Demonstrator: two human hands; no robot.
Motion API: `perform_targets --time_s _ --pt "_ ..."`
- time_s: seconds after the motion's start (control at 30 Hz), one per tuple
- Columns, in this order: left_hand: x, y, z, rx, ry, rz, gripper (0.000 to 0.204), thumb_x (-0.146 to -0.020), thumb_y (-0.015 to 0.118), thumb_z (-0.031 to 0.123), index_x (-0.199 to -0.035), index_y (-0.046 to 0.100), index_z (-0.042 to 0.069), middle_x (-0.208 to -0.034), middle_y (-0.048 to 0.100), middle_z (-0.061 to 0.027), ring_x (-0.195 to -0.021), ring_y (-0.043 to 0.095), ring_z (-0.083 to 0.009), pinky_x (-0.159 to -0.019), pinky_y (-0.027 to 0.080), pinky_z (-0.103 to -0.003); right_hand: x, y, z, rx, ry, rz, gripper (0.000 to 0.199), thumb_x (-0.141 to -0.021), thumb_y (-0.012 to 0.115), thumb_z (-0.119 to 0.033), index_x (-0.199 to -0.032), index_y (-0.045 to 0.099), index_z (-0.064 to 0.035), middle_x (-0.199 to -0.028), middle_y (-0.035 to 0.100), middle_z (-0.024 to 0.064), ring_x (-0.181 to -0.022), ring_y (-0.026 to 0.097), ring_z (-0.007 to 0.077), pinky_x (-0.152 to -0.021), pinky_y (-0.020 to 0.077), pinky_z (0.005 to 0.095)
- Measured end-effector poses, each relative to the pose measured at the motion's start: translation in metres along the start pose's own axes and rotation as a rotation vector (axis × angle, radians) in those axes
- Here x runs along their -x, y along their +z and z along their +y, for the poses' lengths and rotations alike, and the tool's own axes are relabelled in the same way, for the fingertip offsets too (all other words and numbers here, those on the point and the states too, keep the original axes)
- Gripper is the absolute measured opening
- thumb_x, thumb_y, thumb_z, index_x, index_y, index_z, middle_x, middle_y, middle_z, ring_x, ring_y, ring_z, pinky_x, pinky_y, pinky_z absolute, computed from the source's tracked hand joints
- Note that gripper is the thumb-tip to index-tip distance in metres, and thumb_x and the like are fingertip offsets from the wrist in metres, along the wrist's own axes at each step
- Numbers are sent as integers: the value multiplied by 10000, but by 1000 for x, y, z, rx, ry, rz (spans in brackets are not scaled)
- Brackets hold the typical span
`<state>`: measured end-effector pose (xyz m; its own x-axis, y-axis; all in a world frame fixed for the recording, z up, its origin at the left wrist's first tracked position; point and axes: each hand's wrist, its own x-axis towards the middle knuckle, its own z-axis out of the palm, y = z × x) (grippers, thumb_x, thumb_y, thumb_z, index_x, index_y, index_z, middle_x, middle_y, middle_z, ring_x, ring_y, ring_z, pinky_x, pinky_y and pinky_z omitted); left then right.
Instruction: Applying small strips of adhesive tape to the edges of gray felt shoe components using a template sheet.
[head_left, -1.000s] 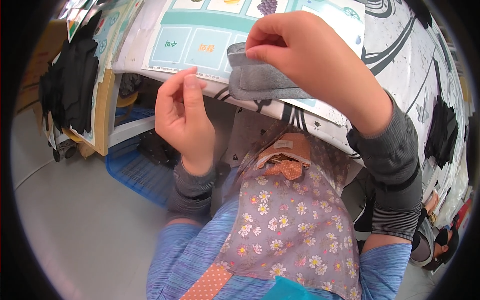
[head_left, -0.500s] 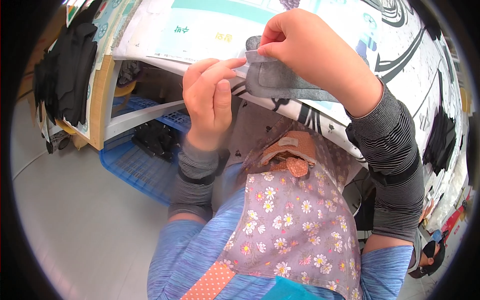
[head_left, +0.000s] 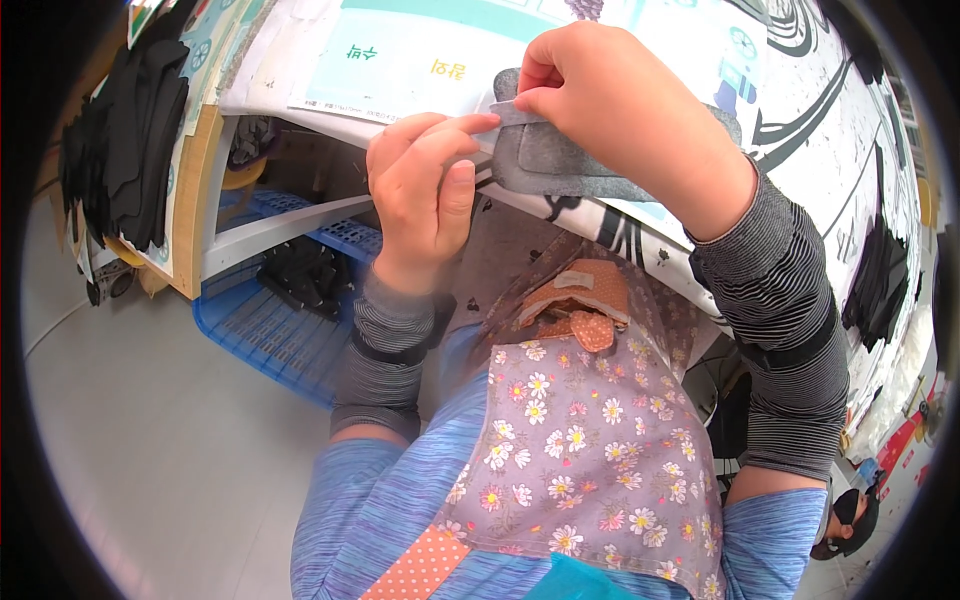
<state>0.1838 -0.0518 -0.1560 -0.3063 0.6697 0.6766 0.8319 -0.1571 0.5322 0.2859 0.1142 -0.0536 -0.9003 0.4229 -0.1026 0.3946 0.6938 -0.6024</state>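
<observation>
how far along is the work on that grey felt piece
Done: black cut pieces are stacked at the table's left end. In hand: the right hand holds the grey felt piece at the table edge, and the left hand pinches a pale strip at its top. Left: the strip looks only partly dealt with; more black pieces lie in the blue tray.

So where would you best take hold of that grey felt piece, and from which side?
Probably by its near upper edge, coming from the person's side of the table. The grey felt piece lies flat and thin, half over the table edge, so its rim is free to pinch between thumb and fingertip. The right hand already pinches there, with the left hand meeting it alongside.
</observation>
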Motion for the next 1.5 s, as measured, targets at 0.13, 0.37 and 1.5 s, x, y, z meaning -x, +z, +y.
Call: perform_targets --time_s 0.13,0.37,1.5 --pt "-3 3 2 0 -22 62 156 -933 563 187 -944 656 63 -1009 735 -26 -913 612 -234 -839 420 -376 1 0 -2 35 -21 22 172 -845 672 -118 -943 666 24 -793 671 156 -695 646 268 -658 507 365" --pt "-9 5 4 -73 6 30 159 -880 607 171 -983 690 83 -950 717 -15 -893 605 -232 -813 407 -378 12 -4 -11 153 -71 42 251 -832 668 -61 -953 475 42 -749 625 257 -776 643 428 -663 507 481" --pt "-51 -16 51 -425 -4 -556 432 -921 638 387 -1300 654 178 -946 528 -51 -849 503 -231 -823 406 -377 101 -78 129 43 488 76 192 -852 715 -168 -903 699 16 -767 671 46 -733 614 125 -695 495 264"
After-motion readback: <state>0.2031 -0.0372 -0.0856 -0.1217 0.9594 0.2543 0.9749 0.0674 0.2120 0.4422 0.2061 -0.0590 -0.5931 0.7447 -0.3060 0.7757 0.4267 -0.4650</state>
